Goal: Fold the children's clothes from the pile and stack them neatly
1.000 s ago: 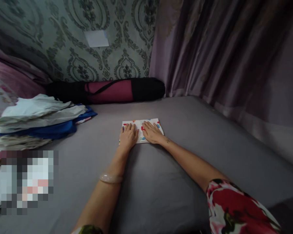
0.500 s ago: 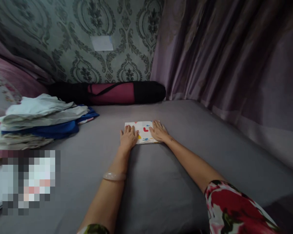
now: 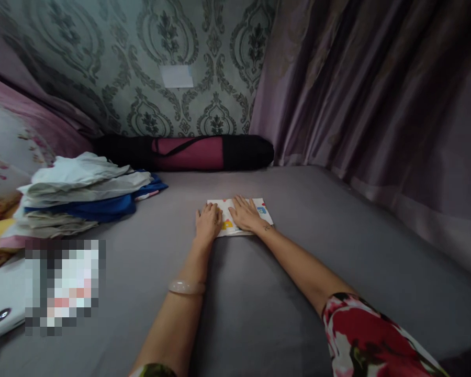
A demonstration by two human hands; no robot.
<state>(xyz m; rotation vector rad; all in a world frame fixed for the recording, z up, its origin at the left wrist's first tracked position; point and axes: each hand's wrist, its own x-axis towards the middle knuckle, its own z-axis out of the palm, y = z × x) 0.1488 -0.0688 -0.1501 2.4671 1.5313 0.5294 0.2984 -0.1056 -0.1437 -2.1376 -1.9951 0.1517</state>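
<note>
My left hand (image 3: 209, 220) and right hand (image 3: 244, 213) are lying flat, fingers extended and unclenched, hiding parts of the folded patterned cloth (image 3: 227, 225) beneath them on the grey sheet (image 3: 259, 314); pixel blocks (image 3: 73, 285) are masking something near the clothes pile (image 3: 82, 183).

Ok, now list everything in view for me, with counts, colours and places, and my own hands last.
Folded cloth: one, white with coloured shapes, under both hands
Sheet: one, grey, beneath the cloth
Clothes pile: one, whitish, blue and beige, left; pieces uncountable
Long bag: one, black and maroon, along the wall
Patterned wall: one, grey-green, back
Rectangle: one, white, on the wall
Curtain: one, purple, right
Flowered fabric: one, white and pink, far left
White object: one, lower left, beside a pixelated patch
Bracelet: one, pale, left forearm
Sleeves: two, red, white, green, bottom
Left hand: one, cloth's left end
Right hand: one, flat on the cloth
</note>
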